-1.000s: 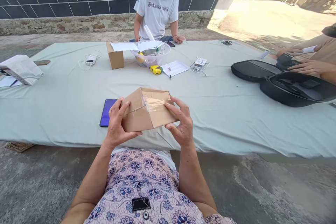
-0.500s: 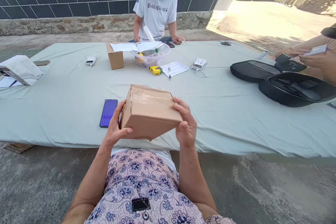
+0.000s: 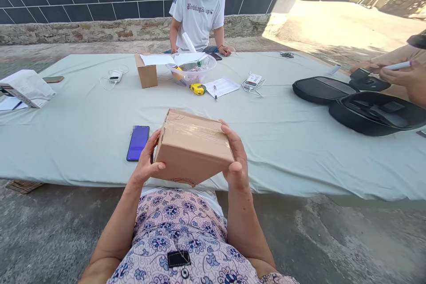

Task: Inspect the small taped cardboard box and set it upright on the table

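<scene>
Two hands share one load in the head view: the left hand clasps the near left corner of a cardboard box, thumb on its front face, while the right hand grasps its right side, fingers curled over the top edge. That box, sealed with clear tape, is held tilted in the air above the near edge of a pale green covered table, just in front of the person's patterned top. Just left of the box a phone lies flat on the cover. Beyond the box sit a yellow tape measure, a clear bowl and a smaller carton, with a person in a white shirt behind them. Well to the right of the box lies an open black case, with another person's hand just past it
</scene>
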The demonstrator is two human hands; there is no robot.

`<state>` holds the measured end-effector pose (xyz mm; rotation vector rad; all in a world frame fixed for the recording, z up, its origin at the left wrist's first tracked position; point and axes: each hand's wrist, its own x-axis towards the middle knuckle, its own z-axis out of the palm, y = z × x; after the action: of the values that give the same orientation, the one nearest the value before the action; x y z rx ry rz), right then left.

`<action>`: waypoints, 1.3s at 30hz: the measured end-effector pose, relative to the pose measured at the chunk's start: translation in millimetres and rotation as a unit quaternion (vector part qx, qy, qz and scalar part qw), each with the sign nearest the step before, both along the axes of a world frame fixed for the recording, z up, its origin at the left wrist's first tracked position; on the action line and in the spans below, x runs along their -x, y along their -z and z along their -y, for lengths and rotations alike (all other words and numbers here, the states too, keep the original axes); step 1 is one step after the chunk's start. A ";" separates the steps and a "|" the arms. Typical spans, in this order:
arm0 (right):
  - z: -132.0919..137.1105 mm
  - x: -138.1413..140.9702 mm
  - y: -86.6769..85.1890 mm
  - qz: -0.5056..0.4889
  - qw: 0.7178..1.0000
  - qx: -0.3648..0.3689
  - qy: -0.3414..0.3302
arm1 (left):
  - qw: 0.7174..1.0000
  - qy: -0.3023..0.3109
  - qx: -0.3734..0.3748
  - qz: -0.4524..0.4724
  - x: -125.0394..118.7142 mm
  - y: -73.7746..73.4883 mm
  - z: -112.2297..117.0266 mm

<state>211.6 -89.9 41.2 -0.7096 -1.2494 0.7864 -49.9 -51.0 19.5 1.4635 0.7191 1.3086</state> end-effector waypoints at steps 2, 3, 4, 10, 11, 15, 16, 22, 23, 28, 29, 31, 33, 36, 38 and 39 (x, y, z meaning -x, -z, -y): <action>-0.2 0.2 -1.0 -0.011 1.000 0.006 -0.007 | 1.000 0.009 -0.002 0.002 1.1 3.7 -0.8; -0.2 0.4 -1.5 -0.016 1.000 0.011 -0.010 | 1.000 0.013 -0.001 0.002 1.5 5.5 -1.2; 0.0 0.6 -2.0 -0.020 1.000 0.015 -0.013 | 1.000 0.015 -0.001 0.002 1.8 7.1 -1.4; 2.8 2.0 -6.3 -0.076 0.996 0.050 -0.019 | 0.999 0.032 0.001 -0.011 2.4 7.5 -1.4; 3.1 2.1 -7.0 -0.083 0.995 0.061 -0.010 | 0.999 0.033 0.002 -0.013 2.7 7.1 -1.4; 4.0 3.2 -9.4 -0.109 0.989 0.097 0.029 | 0.999 0.045 0.029 -0.002 3.1 7.0 -1.4; 4.2 3.5 -9.7 -0.120 0.987 0.105 0.036 | 0.998 0.048 0.037 0.002 2.8 7.2 -1.4; 6.9 6.3 -11.1 -0.171 0.973 0.141 0.058 | 0.996 0.061 0.058 0.007 0.2 7.3 -0.3; 7.4 6.9 -11.2 -0.179 0.971 0.150 0.057 | 0.996 0.067 0.063 0.008 0.0 7.4 0.3; 6.3 7.8 -7.1 -0.198 0.963 0.174 0.051 | 0.991 0.072 0.111 0.035 -0.3 10.1 3.8; 4.9 7.3 -5.7 -0.196 0.964 0.169 0.052 | 0.990 0.064 0.115 0.042 -0.4 11.0 4.2; 1.0 6.4 -3.0 -0.189 0.967 0.162 0.059 | 0.990 0.047 0.123 0.056 -1.2 12.9 4.6; -3.7 6.5 -0.6 -0.168 0.971 0.157 0.058 | 0.987 0.031 0.141 0.076 -3.4 14.2 4.3; -9.9 9.6 2.9 -0.114 0.983 0.142 0.035 | 0.977 -0.001 0.173 0.127 -9.0 13.6 3.8; -12.3 13.0 5.0 -0.083 0.987 0.138 0.009 | 0.970 -0.032 0.183 0.157 -12.9 11.2 3.9; -12.8 14.6 5.8 -0.072 0.988 0.139 -0.003 | 0.968 -0.047 0.184 0.165 -14.4 9.7 4.2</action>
<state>197.0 -77.1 35.4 -0.8583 -1.0225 1.0109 -35.5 -55.1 9.8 0.8976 0.7676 1.3622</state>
